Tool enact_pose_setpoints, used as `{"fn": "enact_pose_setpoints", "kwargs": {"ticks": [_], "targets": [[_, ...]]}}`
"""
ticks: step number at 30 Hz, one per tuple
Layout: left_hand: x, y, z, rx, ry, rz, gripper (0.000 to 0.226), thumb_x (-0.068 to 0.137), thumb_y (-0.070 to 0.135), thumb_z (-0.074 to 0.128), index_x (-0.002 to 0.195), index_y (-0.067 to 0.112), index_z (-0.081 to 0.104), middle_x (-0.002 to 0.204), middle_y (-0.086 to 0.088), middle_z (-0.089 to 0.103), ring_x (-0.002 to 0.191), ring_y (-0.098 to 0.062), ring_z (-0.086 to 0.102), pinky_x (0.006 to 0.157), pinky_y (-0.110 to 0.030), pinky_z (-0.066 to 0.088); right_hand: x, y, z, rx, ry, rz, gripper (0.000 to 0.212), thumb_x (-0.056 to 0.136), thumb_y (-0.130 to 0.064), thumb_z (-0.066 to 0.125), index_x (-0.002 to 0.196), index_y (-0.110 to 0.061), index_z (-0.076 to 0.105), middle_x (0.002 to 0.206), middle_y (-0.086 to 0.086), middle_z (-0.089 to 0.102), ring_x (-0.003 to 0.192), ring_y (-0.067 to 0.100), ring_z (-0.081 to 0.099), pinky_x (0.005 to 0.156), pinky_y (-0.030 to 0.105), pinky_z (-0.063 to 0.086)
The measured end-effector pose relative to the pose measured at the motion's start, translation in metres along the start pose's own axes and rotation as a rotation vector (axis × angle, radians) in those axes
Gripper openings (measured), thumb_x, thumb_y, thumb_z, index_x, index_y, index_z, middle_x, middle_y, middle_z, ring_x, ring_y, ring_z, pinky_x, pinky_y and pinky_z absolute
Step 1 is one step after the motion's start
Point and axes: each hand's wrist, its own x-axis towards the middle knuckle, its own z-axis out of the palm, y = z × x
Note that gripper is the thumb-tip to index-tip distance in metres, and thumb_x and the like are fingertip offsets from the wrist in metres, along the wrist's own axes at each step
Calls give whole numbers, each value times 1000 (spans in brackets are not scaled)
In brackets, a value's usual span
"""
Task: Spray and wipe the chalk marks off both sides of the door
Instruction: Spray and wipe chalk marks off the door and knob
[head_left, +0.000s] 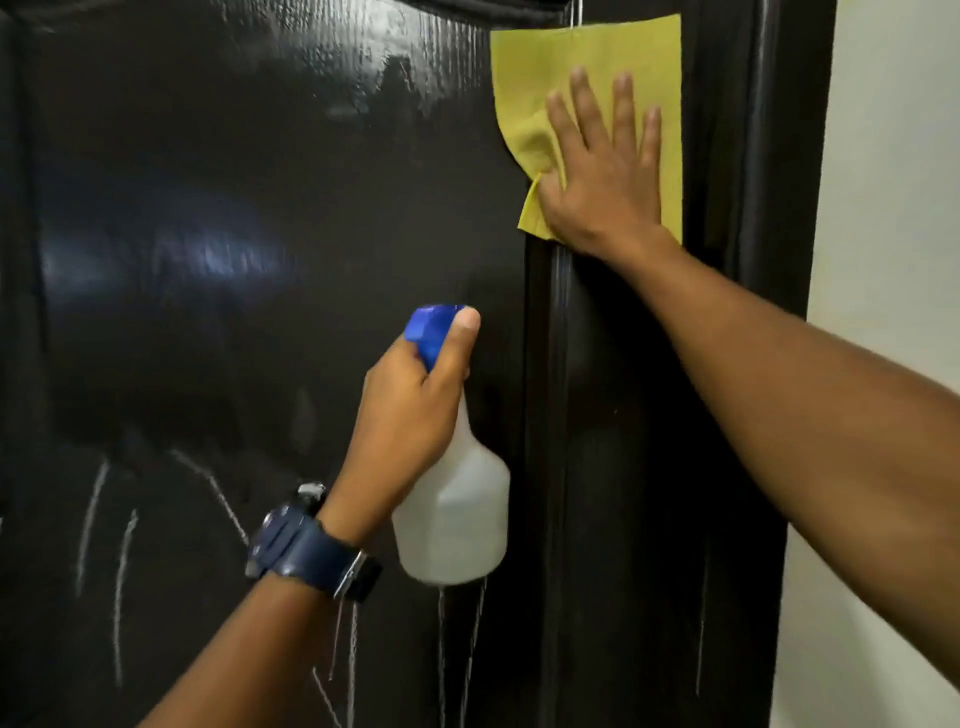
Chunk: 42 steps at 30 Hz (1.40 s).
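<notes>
Dark door (234, 260); right hand (602, 176) flat on cloth (587, 67)

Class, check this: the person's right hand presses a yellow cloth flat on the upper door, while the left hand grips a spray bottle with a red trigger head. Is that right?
One detail is wrong. The head view shows the spray bottle in the left hand has a blue trigger head, not red. The rest stands: the right hand presses the yellow cloth flat on the upper door.

1. The picture is dim, and the dark door (208, 338) is shiny.
2. White and blue glare sits on it — top and left.
3. The chalk marks (124, 561) look soft and blurry.
4. The edges bend a little.
</notes>
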Motion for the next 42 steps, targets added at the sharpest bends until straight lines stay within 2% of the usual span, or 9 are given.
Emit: {"fn": "enact_pose_setpoints", "kwargs": {"ticks": [4, 8, 12, 14, 21, 26, 31, 38, 42], "targets": [[20, 8, -12, 11, 21, 22, 67, 97, 61, 43, 85, -2, 62, 62, -1, 54, 52, -3, 47, 49, -14, 37, -21, 0, 7, 19, 12, 1, 73, 96, -46, 30, 162, -21, 10, 170, 2, -2, 154, 36, -7, 122, 58, -2], [19, -3, -37, -24, 7, -6, 64, 96, 63, 42, 85, 4, 64, 59, 11, 58, 52, 0, 50, 55, -18, 42, -117, -5, 36, 41, -20, 11, 75, 97, -45, 37, 162, -23, 7, 170, 1, -5, 154, 35, -9, 123, 58, -1], [12, -18, -70, -50, -30, -19, 59, 96, 63, 41, 88, 9, 64, 76, 2, 68, 57, -1, 55, 60, -21, 47, -252, -28, 67, 48, -156, 72, 76, 98, -45, 39, 162, -25, 3, 169, 2, -9, 154, 35, -12, 122, 62, 5], [7, -24, -86, -46, -41, -20, 58, 96, 62, 42, 89, 9, 64, 76, 3, 67, 55, 1, 55, 55, -12, 44, -293, -38, 75, 55, -248, 96, 73, 99, -46, 35, 162, -25, 3, 169, 2, -9, 154, 34, -12, 120, 64, 10], [12, -29, -116, -41, -64, 14, 55, 97, 58, 44, 92, 7, 65, 66, 10, 58, 51, 6, 53, 50, -5, 39, -239, -24, 48, -1, -340, 117, 70, 99, -63, 16, 160, -36, -4, 167, -7, -21, 153, 30, -21, 119, 67, 7], [22, -32, -118, -50, -12, 39, 52, 99, 55, 45, 94, 8, 66, 66, 10, 58, 52, 7, 53, 52, -5, 38, -166, -28, 29, 85, -289, 141, 73, 102, -62, 26, 160, -34, -9, 164, -6, -28, 150, 33, -27, 117, 64, -10], [-4, -50, -105, -49, -32, 50, 51, 96, 55, 44, 110, 13, 68, 61, 9, 53, 50, 3, 50, 51, -7, 37, -218, -30, 49, 62, -265, 86, 74, 100, -64, 23, 161, -32, -5, 166, -2, -24, 151, 33, -26, 118, 65, -10], [-85, -101, -67, -54, -87, -22, 48, 89, 70, 42, 111, 32, 62, 80, 2, 66, 72, -8, 62, 66, -17, 47, -303, -18, 77, -2, -309, -39, 76, 98, -63, 27, 162, -26, 7, 169, 5, -10, 153, 38, -14, 117, 71, 3], [-117, -121, -45, -35, -105, -81, 55, 90, 68, 43, 96, 16, 61, 71, 4, 57, 62, -10, 54, 59, -19, 43, -312, -17, 81, 54, -301, -35, 71, 100, -59, 27, 161, -26, 12, 169, 5, -7, 154, 38, -10, 118, 69, -1]]}}
